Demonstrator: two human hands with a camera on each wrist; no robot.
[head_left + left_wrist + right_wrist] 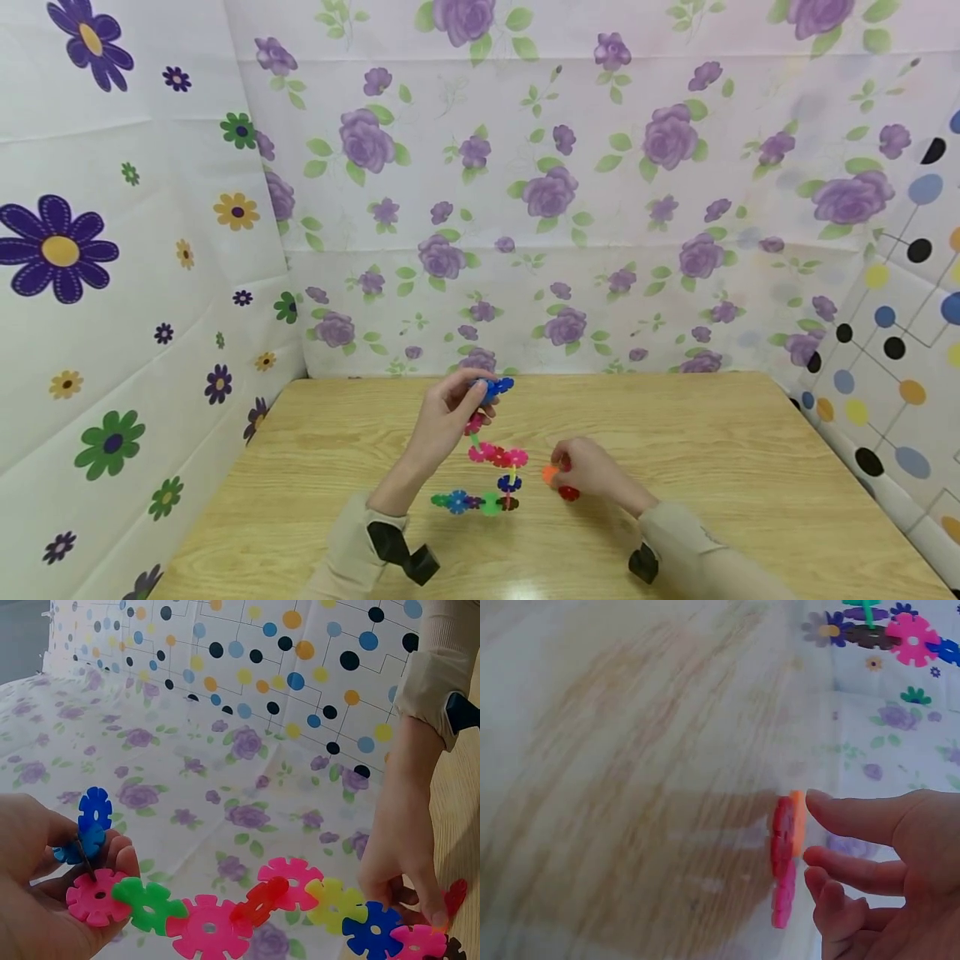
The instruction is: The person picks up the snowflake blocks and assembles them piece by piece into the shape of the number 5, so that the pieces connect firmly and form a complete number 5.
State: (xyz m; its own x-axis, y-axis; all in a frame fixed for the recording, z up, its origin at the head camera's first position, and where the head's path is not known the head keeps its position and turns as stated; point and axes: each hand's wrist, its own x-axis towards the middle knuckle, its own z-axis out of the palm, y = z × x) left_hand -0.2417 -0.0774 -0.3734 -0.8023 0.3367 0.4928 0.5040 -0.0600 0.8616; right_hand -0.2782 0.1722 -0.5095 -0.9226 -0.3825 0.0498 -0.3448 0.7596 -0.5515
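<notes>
My left hand [450,412] grips a blue flower-shaped plastic disc [487,390] at the upper end of a chain of interlocked notched discs. Below it in the left wrist view hang a pink disc [99,897], a green disc [148,906], a larger pink disc [210,928], a yellow disc [336,905] and a dark blue disc [373,931]. My right hand [592,471] is low over the table, thumb and forefinger apart, fingertips right at the edge of an orange disc [799,825]. A red disc [781,836] lies against the orange one.
The chain's lower end, with a green disc [490,503] and a brown disc [509,503], extends left over the wooden table [675,417]. A pinkish-red disc [783,900] lies beside the red one. Flowered cloth [555,192] stands behind the table.
</notes>
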